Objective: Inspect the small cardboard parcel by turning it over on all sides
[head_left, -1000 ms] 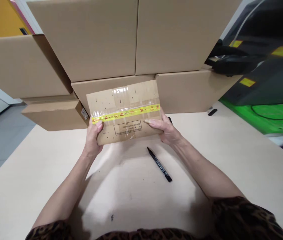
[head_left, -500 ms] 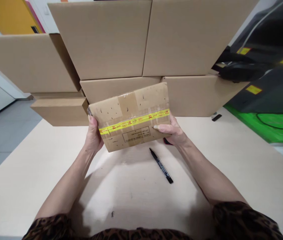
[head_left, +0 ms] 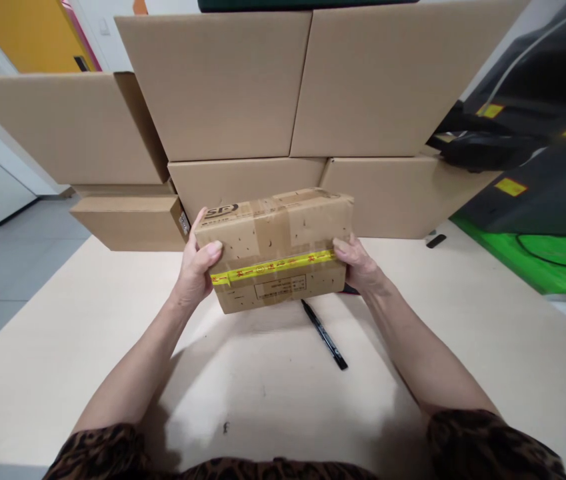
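Observation:
A small brown cardboard box (head_left: 275,240) is held up above the table between my two hands. Yellow tape with red print runs across its near face, and short black pen marks dot that face. Part of its top shows, with black lettering. My left hand (head_left: 197,267) grips the left end, thumb on the near face. On the right end, my right hand (head_left: 355,262) is closed with its thumb over the yellow tape. Below the box, a black marker pen (head_left: 325,335) lies on the table. A dark object, mostly hidden, sits behind the box by my right hand.
Large cardboard boxes (head_left: 233,87) are stacked along the back of the table (head_left: 263,393). More boxes (head_left: 123,223) stand at the left. A small black piece (head_left: 436,241) lies at the back right. Beyond the right edge are dark equipment and a green surface (head_left: 557,257).
The cardboard box has tipped so its top now shows, and it sits slightly lower and further right in view. Both thumbs have shifted on its near face. The view has moved a little.

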`<state>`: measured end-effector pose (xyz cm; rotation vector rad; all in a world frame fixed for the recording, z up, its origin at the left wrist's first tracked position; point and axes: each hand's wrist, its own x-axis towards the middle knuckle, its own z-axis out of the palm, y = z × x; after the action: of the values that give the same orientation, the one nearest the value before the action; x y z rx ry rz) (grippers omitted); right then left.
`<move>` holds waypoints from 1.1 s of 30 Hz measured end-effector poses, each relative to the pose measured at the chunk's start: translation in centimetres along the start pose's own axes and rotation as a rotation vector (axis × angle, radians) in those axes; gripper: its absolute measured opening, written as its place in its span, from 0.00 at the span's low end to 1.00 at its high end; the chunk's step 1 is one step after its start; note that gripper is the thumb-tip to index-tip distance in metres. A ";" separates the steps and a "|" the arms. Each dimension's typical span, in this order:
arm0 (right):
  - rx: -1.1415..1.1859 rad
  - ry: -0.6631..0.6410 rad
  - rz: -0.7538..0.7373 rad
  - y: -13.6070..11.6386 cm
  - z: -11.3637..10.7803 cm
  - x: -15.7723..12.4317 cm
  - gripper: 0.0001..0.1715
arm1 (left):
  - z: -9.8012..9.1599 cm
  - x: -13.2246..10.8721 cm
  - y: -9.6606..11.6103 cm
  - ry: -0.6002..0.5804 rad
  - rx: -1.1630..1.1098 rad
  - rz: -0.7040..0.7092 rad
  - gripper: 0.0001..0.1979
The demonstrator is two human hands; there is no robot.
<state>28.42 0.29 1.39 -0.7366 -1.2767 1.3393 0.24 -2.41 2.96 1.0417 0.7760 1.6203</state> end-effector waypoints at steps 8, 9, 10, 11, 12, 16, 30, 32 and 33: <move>-0.006 -0.008 0.000 -1.0 0.1 0.0 0.52 | -0.4 0.0 0.0 -0.098 0.037 0.016 0.58; -0.008 -0.021 -0.011 -1.0 -0.1 0.0 0.54 | -0.5 0.0 0.1 -0.117 0.049 0.013 0.59; -0.013 -0.033 -0.020 -1.0 -0.3 0.0 0.56 | -0.7 0.0 0.2 -0.138 0.065 0.005 0.59; -0.026 -0.045 -0.026 -0.9 -0.6 0.0 0.58 | -0.8 -0.1 0.3 -0.162 0.083 -0.002 0.59; -0.049 -0.059 -0.029 -0.8 -0.8 0.0 0.61 | -0.9 -0.1 0.4 -0.187 0.098 -0.005 0.59; -0.227 -0.121 -0.069 -0.4 -1.7 -0.1 0.69 | -0.9 -0.1 0.6 -0.221 0.081 -0.008 0.52; -0.449 -0.101 -0.202 0.6 -0.8 0.7 0.86 | -1.8 1.3 -0.6 -0.060 0.034 -0.374 0.28; -0.426 -0.126 -0.167 0.4 -0.8 0.5 0.89 | -1.5 1.2 -1.0 -0.055 0.009 -0.295 0.30; -0.415 -0.141 -0.159 0.3 -0.8 0.4 0.90 | -1.3 1.2 -1.2 -0.050 0.007 -0.260 0.32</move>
<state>28.96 0.94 1.06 -0.8124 -1.7181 1.0214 -0.61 -0.92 1.70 0.9403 0.8467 1.3668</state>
